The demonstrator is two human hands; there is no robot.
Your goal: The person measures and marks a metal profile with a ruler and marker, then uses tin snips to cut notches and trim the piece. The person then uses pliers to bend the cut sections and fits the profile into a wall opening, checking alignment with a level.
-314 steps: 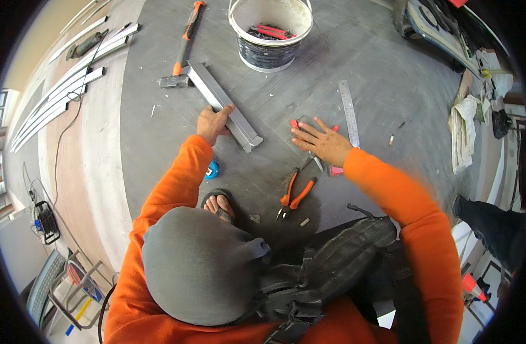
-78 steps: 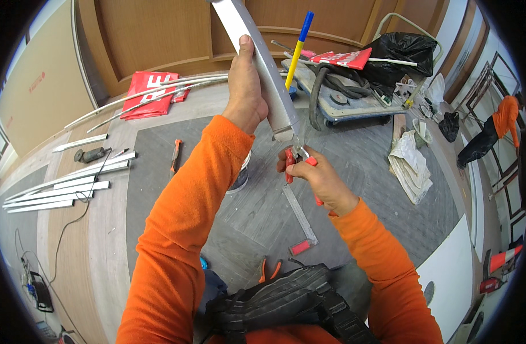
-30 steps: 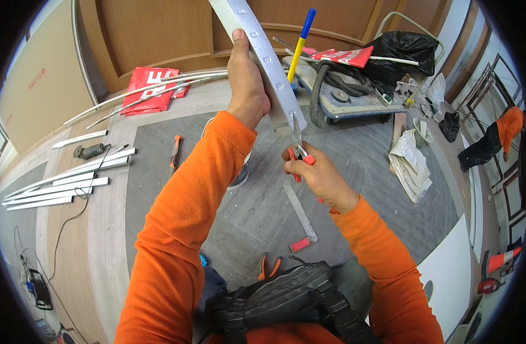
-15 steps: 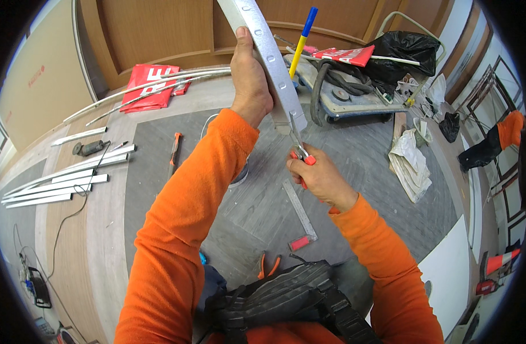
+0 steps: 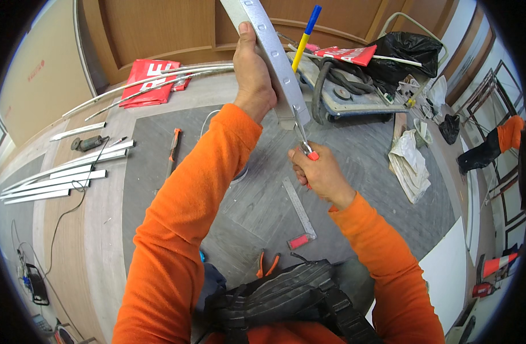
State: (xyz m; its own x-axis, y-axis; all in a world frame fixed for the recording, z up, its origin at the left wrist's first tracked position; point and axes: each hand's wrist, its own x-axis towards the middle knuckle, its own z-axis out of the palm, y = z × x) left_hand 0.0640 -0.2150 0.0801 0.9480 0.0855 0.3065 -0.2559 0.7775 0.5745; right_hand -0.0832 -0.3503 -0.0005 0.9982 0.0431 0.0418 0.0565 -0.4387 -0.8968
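A long galvanized metal channel (image 5: 278,60) with a row of small holes slants up past the top edge of the view. My left hand (image 5: 254,80) is closed around it, thumb along its face. My right hand (image 5: 325,175) grips red-handled tin snips (image 5: 313,155), fingers wrapped round the handles. The snips' blades meet the channel's lower end; how deep they reach into the metal cannot be made out. Beneath my right hand, a metal square (image 5: 299,206) with a red grip lies on the floor. Orange-handled pliers (image 5: 269,264) lie near my black bag (image 5: 280,292).
Several metal channels (image 5: 62,175) and a grinder (image 5: 88,143) with a cord lie left. An orange-and-black tool (image 5: 175,146) lies beside my left arm. A loaded cart (image 5: 360,106) stands far right, near a white cloth (image 5: 410,163). Another person's leg (image 5: 483,152) shows at right.
My right hand has closed tighter on the snips, whose handles are nearer together. The channel and both hands have shifted very slightly right in the picture.
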